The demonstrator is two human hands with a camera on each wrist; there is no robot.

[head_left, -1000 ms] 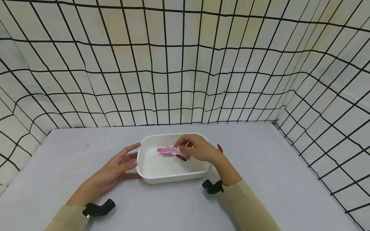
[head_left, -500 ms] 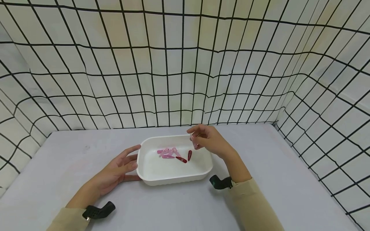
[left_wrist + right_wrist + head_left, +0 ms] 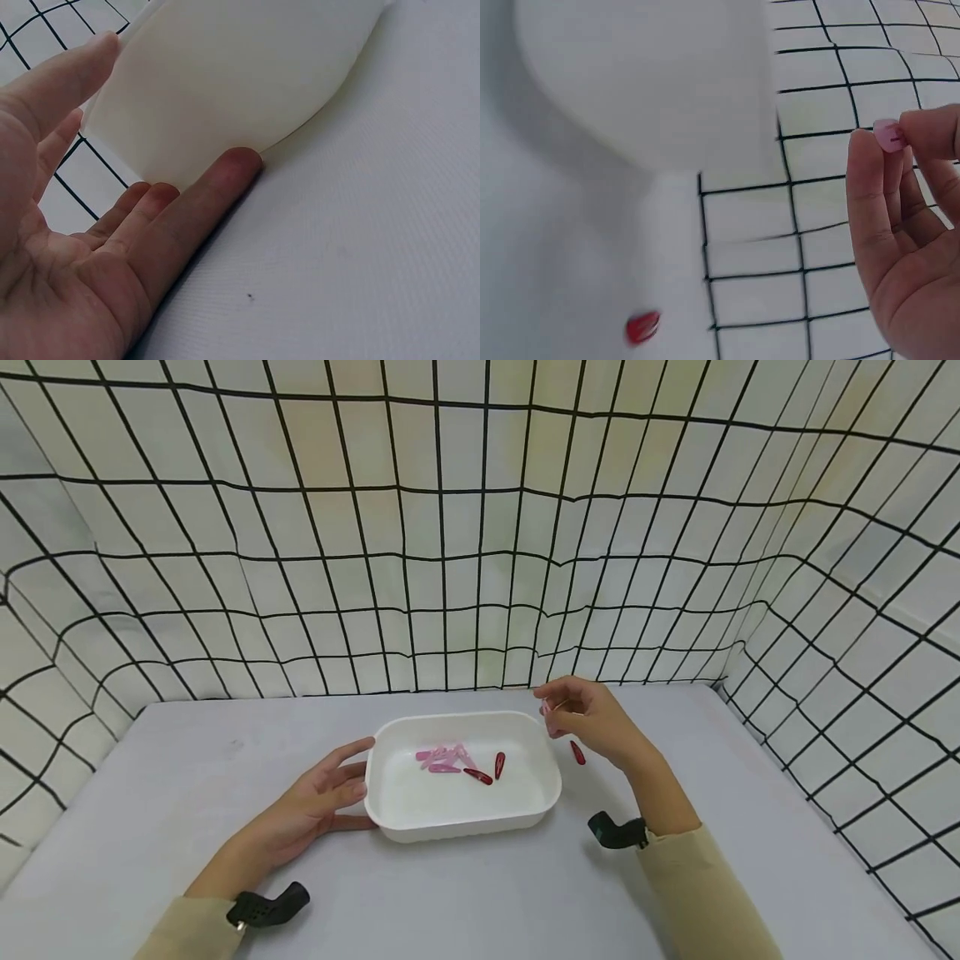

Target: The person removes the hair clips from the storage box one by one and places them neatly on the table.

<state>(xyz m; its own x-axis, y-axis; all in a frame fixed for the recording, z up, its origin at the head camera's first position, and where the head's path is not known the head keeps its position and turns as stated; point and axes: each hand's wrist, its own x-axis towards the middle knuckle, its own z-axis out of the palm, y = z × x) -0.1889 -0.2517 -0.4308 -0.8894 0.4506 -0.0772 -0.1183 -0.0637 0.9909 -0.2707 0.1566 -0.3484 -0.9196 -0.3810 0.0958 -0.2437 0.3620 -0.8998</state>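
A white tray (image 3: 465, 814) stands on the table and holds a small heap of pink snap hair clips (image 3: 444, 768) and two dark red ones (image 3: 478, 776). My left hand (image 3: 318, 797) rests against the tray's left end, fingers extended along its side and rim. Beyond the right end, my right hand (image 3: 592, 714) is raised over the table. Between thumb and forefinger it pinches a pink hair clip (image 3: 889, 135). Below that hand, a red hair clip (image 3: 577, 752) lies on the table outside the tray.
A white-covered table (image 3: 420, 902) carries everything. Black netting (image 3: 480, 560) rises behind its back edge and along both sides, with pale walls behind. A dark wrist device (image 3: 267, 906) is worn at the left sleeve, another (image 3: 617, 831) at the right.
My right hand has lifted a pink clip from the heap and carried it right, past the tray's end. It no longer covers the red clips. The left hand stays at the tray.
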